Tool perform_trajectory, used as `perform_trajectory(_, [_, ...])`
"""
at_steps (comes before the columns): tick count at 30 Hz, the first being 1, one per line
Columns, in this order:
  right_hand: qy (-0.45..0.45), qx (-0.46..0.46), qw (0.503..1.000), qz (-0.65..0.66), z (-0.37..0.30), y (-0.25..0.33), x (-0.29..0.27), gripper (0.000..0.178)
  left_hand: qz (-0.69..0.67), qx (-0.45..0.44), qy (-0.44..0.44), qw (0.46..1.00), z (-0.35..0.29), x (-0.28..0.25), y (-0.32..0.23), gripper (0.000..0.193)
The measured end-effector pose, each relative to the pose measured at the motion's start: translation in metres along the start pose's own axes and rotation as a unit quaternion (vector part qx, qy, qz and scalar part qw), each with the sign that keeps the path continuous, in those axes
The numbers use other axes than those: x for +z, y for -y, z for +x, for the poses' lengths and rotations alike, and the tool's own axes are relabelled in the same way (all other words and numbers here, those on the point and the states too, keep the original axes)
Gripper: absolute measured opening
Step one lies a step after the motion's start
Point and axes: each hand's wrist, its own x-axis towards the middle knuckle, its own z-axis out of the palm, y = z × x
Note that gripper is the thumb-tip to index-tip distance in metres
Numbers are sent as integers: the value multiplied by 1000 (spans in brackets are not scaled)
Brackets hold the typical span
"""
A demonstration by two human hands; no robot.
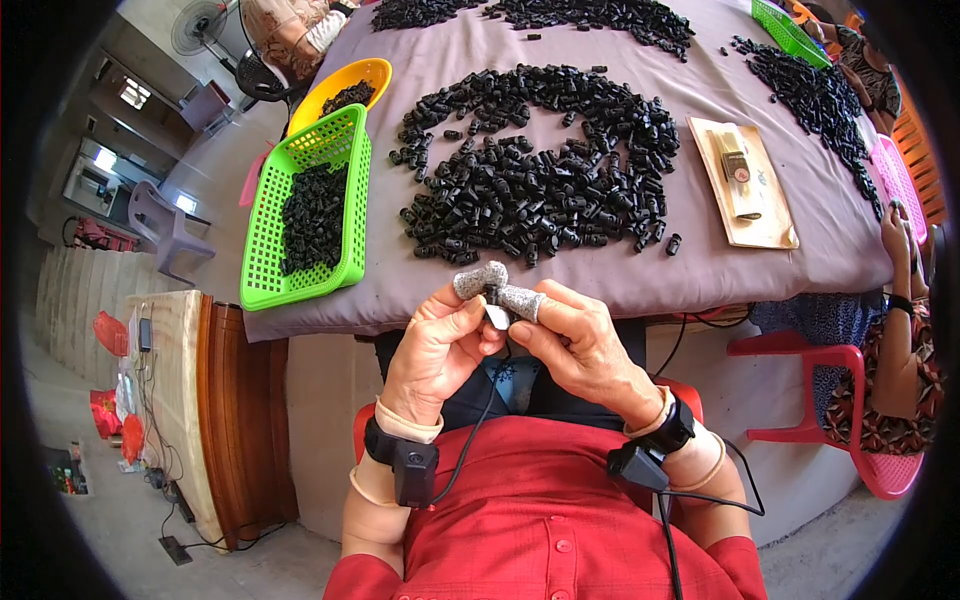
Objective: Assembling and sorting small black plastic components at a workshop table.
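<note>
My left hand (432, 345) and my right hand (588, 352) meet just in front of the table's near edge, fingers pinched together. Grey knitted sleeves cover both index fingers. Between the fingertips is a small black plastic piece (492, 295), mostly hidden by them. A small whitish piece (497, 317) shows under it, against my left fingers; its kind is unclear. Beyond my hands spreads a heap of small black cylindrical plastic pieces (540, 200), with a few lying loose at its right edge.
Left of the heap stands a green basket (355, 215) holding black parts, with a yellow bowl (375, 75) behind it. A tan pad (770, 225) with a small object lies at right. More black heaps (590, 18) lie farther back. Other people sit around the cloth-covered table (340, 300).
</note>
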Motion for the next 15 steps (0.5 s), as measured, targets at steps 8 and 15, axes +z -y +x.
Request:
perform_trajectory(8, [9,4,1000,-1,0,-1,-1,12,2,6,-9,1000,0,-3,2,22])
perform_trajectory(15, [10,11,1000,-2,1,-1,-1,12,6,10,-21,1000,1,-3,4,23])
